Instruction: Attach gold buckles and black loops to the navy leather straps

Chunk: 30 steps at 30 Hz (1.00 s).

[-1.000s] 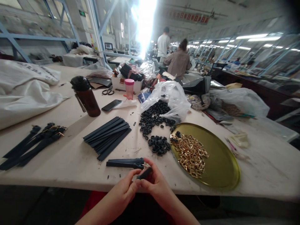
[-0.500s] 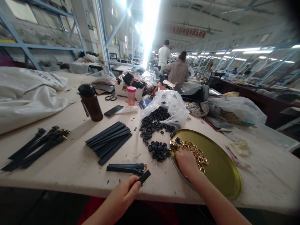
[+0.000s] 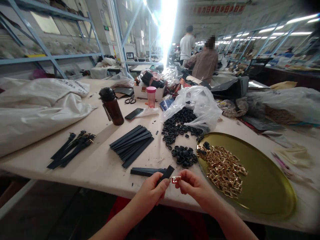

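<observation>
My left hand [image 3: 152, 190] is shut on a short black strap [image 3: 166, 174], whose end sticks up and to the right. My right hand [image 3: 192, 188] pinches a small gold buckle [image 3: 176, 180] between finger and thumb, a little apart from the strap's end. To the right, a brass tray [image 3: 270, 190] holds a heap of gold buckles [image 3: 222, 171]. Just past my hands lie a black strap piece [image 3: 146, 171], a stack of black straps [image 3: 131, 145] and black rubber loops [image 3: 183, 156].
Buckled straps [image 3: 71, 150] lie on the white table [image 3: 87, 166] at left. Further back are a brown bottle [image 3: 111, 106], a phone [image 3: 134, 113], scissors [image 3: 130, 100], a plastic bag [image 3: 197, 106] and a white sack [image 3: 32, 113]. A co-worker [image 3: 203, 63] stands beyond.
My right hand has come back from the tray with a gold buckle and now sits near my left hand. My left hand still has the strap. The view has turned slightly left.
</observation>
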{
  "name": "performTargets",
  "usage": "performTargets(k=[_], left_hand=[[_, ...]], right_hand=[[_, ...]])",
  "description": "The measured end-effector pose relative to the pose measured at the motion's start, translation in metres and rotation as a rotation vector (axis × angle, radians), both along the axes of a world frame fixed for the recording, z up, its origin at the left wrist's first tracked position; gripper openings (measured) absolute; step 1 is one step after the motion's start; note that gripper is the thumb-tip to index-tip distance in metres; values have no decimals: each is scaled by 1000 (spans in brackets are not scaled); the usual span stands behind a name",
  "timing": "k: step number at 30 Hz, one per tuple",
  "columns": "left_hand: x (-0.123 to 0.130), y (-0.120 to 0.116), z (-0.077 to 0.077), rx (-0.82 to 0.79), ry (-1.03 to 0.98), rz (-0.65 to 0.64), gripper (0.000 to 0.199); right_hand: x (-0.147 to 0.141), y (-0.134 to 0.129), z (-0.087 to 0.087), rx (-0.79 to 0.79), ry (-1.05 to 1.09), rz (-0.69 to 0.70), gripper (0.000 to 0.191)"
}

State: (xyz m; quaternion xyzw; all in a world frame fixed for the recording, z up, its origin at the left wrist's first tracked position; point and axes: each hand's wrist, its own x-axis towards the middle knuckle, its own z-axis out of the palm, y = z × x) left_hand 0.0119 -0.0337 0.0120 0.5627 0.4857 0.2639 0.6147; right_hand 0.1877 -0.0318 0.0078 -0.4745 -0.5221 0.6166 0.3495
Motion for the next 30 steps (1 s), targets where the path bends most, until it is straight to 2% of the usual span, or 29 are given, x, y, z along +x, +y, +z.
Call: performTargets(k=[3,6,9,11,14,16,18,20,22,26,28,30], left_hand=[[-3,-1,-2,-2,17,20,30],[-7,-2,-1,114,124,54,23],[-9,-1,0,206,182,87,20],[-10,0,-3,97,154,96,23],[-9,-1,-8,-209,-6,72,29],[-9,-1,-10,-339,-147,65,29],[-9,-2,-10,-381,-238,91,28],[-10,-2,-10,-361,-235,139,29],[-12,-1,-10,-285,-141,177,28],[-14,-1,-13,-73,84,203,22],[-13,-3,-14,-40,112,187,21],[-11,-5,-13,-76,102,139,24]], right_hand=[[-19,-4,-9,-44,90,-16,15],[-27,-6,-21,-42,114,-48,9],[-29,-7,-27,58,10,-95,6],[-29,-9,-25,227,-121,-130,5],[-30,-12,-22,490,-229,-131,12],[-33,-14,-23,552,-242,-132,12],[-37,-16,-27,489,-225,-158,12],[-39,-17,-31,347,-153,-180,23],[-41,-17,-31,196,-32,-171,32],[-37,-18,-18,-62,156,-42,41],[-35,-18,-15,-20,114,-75,45],[-32,-19,-19,122,-22,-162,48]])
